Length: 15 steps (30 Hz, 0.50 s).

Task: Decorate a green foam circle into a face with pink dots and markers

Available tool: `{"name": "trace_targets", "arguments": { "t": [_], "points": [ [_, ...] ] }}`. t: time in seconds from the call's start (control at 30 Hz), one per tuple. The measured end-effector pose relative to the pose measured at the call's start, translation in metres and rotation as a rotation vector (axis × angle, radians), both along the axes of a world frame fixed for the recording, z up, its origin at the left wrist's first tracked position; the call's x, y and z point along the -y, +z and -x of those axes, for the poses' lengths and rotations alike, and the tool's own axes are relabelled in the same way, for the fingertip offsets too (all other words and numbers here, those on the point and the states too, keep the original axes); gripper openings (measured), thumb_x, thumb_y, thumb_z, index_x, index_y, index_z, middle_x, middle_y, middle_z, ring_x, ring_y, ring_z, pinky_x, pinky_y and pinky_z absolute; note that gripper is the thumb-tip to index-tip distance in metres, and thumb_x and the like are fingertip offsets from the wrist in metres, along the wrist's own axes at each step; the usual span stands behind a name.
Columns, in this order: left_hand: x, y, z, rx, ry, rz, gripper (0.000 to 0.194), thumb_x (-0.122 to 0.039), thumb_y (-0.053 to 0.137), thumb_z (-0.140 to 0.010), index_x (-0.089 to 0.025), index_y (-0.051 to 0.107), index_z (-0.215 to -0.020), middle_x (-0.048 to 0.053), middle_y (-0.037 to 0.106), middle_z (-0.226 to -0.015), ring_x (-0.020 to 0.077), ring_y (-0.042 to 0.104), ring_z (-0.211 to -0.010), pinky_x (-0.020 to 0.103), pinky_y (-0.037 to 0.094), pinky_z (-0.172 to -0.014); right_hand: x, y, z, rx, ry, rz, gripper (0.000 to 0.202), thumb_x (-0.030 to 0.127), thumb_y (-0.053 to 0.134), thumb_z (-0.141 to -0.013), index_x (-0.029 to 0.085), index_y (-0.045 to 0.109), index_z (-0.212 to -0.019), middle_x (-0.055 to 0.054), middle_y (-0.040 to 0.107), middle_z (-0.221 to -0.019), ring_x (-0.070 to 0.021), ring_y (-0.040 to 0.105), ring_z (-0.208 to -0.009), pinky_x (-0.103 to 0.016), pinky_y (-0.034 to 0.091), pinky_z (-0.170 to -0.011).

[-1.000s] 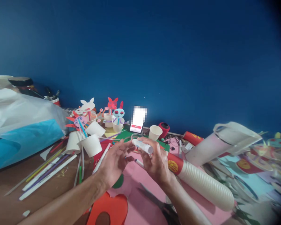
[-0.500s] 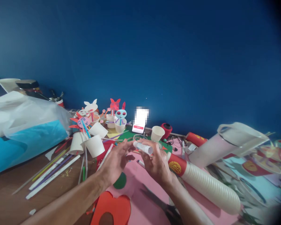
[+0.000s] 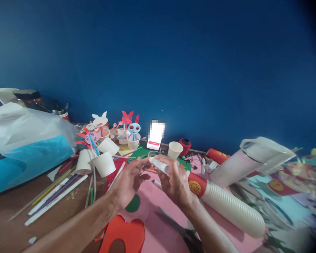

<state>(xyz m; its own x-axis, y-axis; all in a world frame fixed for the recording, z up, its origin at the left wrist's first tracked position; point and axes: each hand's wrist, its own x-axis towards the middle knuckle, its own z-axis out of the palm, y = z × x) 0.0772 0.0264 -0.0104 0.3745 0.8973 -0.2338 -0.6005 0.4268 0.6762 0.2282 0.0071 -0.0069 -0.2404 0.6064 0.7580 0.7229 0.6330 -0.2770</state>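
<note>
My right hand (image 3: 175, 179) is closed round a small white translucent tube (image 3: 162, 166), held tilted above the pink paper (image 3: 158, 207). Just left of it, my left hand (image 3: 129, 177) has its fingers spread, with the fingertips near the tube's left end and nothing seen in the palm. Beneath my hands lie a dark green circle (image 3: 133, 203) and a red paper cutout (image 3: 123, 233). Dark scissors (image 3: 181, 230) rest on the pink paper beside my right forearm.
A long stack of paper cups (image 3: 231, 207) and a white pitcher (image 3: 237, 165) lie right. Left are loose cups (image 3: 104, 164), markers (image 3: 56, 200) and a plastic bag (image 3: 28, 137). Cup figures (image 3: 133, 135) and a lit phone (image 3: 155, 135) stand behind.
The view has shifted slightly, so the table's objects appear a little further left. Both hands keep nearly the same pose, with the tube still in my right hand.
</note>
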Motion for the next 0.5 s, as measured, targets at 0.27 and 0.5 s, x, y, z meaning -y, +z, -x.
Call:
{"name": "trace_targets", "arguments": {
  "t": [0.27,0.5],
  "points": [
    [0.0002,-0.0042,0.0017,-0.076,-0.028,-0.081,0.024,-0.029,0.051,-0.079,-0.014,0.069,-0.086,0.009,0.064,-0.1,0.0212,0.052,-0.096,0.028,0.041,-0.068,0.0,-0.0005,-0.0008,-0.031,-0.026,0.039,0.022,0.023,0.046,-0.086,0.017,0.046,-0.107,-0.008,0.064,-0.097,-0.0168,0.063,-0.087,-0.025,0.052,-0.073],
    [0.0001,-0.002,0.0013,-0.137,-0.035,-0.12,0.021,-0.026,0.054,-0.076,-0.015,0.07,-0.083,0.01,0.064,-0.1,0.0224,0.052,-0.096,0.029,0.041,-0.071,-0.0003,-0.0019,-0.0022,-0.059,-0.044,0.084,0.02,0.022,0.046,-0.085,0.017,0.047,-0.105,-0.007,0.064,-0.095,-0.0163,0.064,-0.081,-0.024,0.053,-0.07]
  ]
}}
